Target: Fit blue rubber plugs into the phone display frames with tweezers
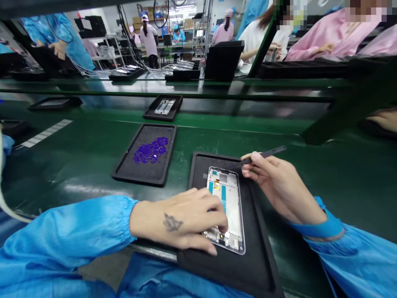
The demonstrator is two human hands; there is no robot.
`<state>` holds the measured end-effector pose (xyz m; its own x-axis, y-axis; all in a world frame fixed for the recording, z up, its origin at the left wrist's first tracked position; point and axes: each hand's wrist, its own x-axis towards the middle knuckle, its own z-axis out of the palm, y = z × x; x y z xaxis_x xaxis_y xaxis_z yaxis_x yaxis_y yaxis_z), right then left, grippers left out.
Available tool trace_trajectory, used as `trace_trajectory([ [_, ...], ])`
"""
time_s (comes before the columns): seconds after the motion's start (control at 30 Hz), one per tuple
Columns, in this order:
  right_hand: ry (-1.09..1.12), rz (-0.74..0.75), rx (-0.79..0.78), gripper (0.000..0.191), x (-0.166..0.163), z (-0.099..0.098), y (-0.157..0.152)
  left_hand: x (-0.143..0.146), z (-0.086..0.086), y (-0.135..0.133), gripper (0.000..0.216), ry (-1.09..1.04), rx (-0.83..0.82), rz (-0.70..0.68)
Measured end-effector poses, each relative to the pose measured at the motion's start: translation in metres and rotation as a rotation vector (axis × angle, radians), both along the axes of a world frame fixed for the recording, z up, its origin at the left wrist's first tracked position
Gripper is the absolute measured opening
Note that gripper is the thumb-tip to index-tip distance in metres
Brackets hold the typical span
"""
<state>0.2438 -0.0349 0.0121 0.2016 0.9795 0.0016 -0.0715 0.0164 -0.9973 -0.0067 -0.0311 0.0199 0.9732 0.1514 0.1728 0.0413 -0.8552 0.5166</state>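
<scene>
A silver phone frame (232, 207) with teal strips lies in a black foam tray (257, 265) in front of me. My left hand (189, 217) rests over the frame's left side, fingers bent and apart, hiding part of it. Dark tweezers (266, 154) are pinched in my right hand (276, 182), above the tray's far right edge. A tiny purple piece seems to be at the tweezers' tips, too small to make out well. Left of this tray, a second black tray (124, 167) holds many small purple pieces (151, 151).
Farther back, a small black tray (149, 112) holds another phone frame (165, 106). The green bench (83, 165) runs across, with a green post (328, 116) at right. A white perforated strip (46, 133) lies at left. Co-workers sit and stand beyond the bench.
</scene>
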Motion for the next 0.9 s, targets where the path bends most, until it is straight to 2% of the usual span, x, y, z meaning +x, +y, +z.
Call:
trace_trajectory([
  [0.13,-0.155,-0.045,0.063,0.033,-0.002,-0.009,0.01,-0.004,-0.013,-0.006,0.043,0.016,0.076,-0.009],
  [0.27,-0.362,0.029,0.095,0.03,-0.008,-0.014,0.014,-0.003,-0.019,-0.004,0.039,0.013,0.154,0.035],
  [0.4,-0.359,0.043,0.07,0.028,-0.01,-0.014,0.014,-0.001,-0.023,-0.001,0.039,-0.017,0.293,0.015],
  [0.5,-0.353,0.046,0.065,0.026,-0.01,-0.013,0.012,-0.001,-0.024,0.001,0.041,-0.119,0.317,-0.021],
  [0.6,-0.392,0.05,0.075,0.024,-0.011,-0.011,0.009,-0.002,-0.018,0.003,0.038,-0.215,0.242,-0.018],
  [0.77,-0.53,0.043,0.137,0.024,-0.013,-0.01,0.005,-0.003,-0.007,0.002,0.029,-0.208,-0.05,0.069],
  [0.9,-0.638,0.058,0.185,0.024,-0.013,-0.01,0.004,-0.001,-0.006,0.001,0.026,-0.219,-0.122,0.079],
])
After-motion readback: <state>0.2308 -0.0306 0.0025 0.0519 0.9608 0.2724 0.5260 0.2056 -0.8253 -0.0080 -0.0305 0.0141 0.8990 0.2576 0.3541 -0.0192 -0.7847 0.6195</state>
